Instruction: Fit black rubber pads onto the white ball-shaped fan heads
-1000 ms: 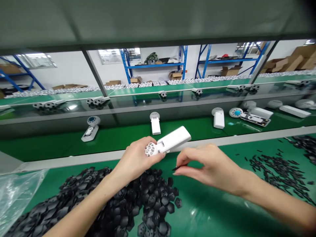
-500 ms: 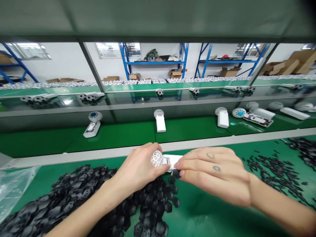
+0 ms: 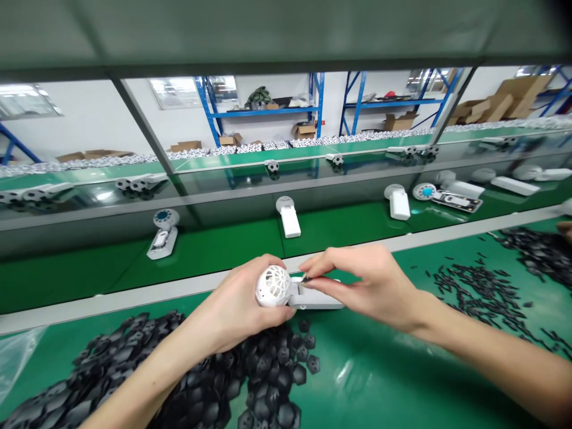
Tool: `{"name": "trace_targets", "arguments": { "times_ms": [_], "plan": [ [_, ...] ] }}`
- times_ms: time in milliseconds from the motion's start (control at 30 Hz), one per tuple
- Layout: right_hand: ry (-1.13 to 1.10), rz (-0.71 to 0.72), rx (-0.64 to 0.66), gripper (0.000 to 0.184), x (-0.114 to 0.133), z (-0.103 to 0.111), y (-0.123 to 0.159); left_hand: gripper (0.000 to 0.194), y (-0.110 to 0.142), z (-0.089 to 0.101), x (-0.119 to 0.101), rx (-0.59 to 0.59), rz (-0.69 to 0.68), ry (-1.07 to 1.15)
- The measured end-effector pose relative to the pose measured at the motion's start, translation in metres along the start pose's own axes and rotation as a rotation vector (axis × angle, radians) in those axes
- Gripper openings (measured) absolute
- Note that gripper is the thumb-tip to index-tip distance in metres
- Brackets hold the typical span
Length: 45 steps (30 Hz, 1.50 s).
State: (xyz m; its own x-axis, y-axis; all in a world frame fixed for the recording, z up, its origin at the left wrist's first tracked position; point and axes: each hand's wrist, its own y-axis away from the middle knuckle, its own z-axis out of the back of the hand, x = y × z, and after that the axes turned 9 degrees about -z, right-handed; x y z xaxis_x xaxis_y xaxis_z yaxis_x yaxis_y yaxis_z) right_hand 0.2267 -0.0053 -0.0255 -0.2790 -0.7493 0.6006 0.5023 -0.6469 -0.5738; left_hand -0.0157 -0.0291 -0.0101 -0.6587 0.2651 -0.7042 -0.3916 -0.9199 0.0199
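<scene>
Gripping white mesh-headed device [image 3: 315,302] in closed left hand [image 3: 230,304]; right hand [image 3: 364,283] pinching small black strip [image 3: 306,278] at device's top; black hexagonal pieces [image 3: 268,372] heaped below on green bench [image 3: 379,381].

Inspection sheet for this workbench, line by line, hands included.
Surface: green bench mat, grey rail along its far edge.
Job's things: white device with a ball-shaped mesh head; small black strip held against it.
Clutter: heap of black polygonal pads; scattered black strips; clear plastic bag.
Grips: left hand wrapped around the device; right hand pinching the strip.
Cables: nothing seen.
Surroundings: white units on the farther bench; blue shelving; cardboard boxes; another person's hand at right edge.
</scene>
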Motion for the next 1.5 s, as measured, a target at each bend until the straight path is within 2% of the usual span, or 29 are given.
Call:
{"name": "trace_targets", "arguments": {
  "times_ms": [67, 167, 333, 533, 667, 800, 1067, 1200, 1367, 1500],
  "plan": [
    [-0.137, -0.113, 0.029, 0.005, 0.001, 0.001, -0.002, 0.045, 0.000, 0.000, -0.001, -0.017, -0.010, 0.023],
    [-0.281, -0.190, 0.071, 0.003, 0.003, 0.002, -0.005, 0.050, 0.000, 0.002, -0.003, -0.055, -0.009, 0.032],
    [-0.352, -0.293, 0.103, 0.003, 0.004, 0.005, -0.009, 0.057, -0.001, 0.004, -0.004, -0.132, -0.012, 0.121],
    [-0.287, -0.239, 0.078, 0.015, 0.000, 0.004, -0.010, 0.051, -0.004, -0.006, 0.002, -0.254, -0.052, 0.224],
    [-0.276, -0.207, 0.108, 0.014, 0.003, 0.002, -0.008, 0.058, -0.004, -0.013, 0.001, -0.297, -0.044, 0.271],
    [-0.364, -0.288, 0.114, 0.011, 0.009, -0.003, -0.007, 0.066, -0.003, -0.016, -0.002, -0.296, -0.059, 0.293],
    [-0.549, -0.408, 0.005, 0.016, 0.015, -0.018, -0.001, 0.069, 0.003, -0.021, -0.006, -0.306, 0.018, 0.319],
    [-0.528, -0.380, -0.026, 0.014, 0.022, -0.020, 0.002, 0.069, 0.006, -0.024, -0.011, -0.311, 0.044, 0.325],
    [-0.476, -0.432, -0.030, 0.013, 0.030, -0.015, 0.004, 0.062, 0.011, -0.024, -0.018, -0.315, 0.013, 0.230],
    [-0.445, -0.419, -0.024, 0.013, 0.036, -0.011, 0.005, 0.060, 0.015, -0.022, -0.024, -0.316, -0.008, 0.148]
  ]
}}
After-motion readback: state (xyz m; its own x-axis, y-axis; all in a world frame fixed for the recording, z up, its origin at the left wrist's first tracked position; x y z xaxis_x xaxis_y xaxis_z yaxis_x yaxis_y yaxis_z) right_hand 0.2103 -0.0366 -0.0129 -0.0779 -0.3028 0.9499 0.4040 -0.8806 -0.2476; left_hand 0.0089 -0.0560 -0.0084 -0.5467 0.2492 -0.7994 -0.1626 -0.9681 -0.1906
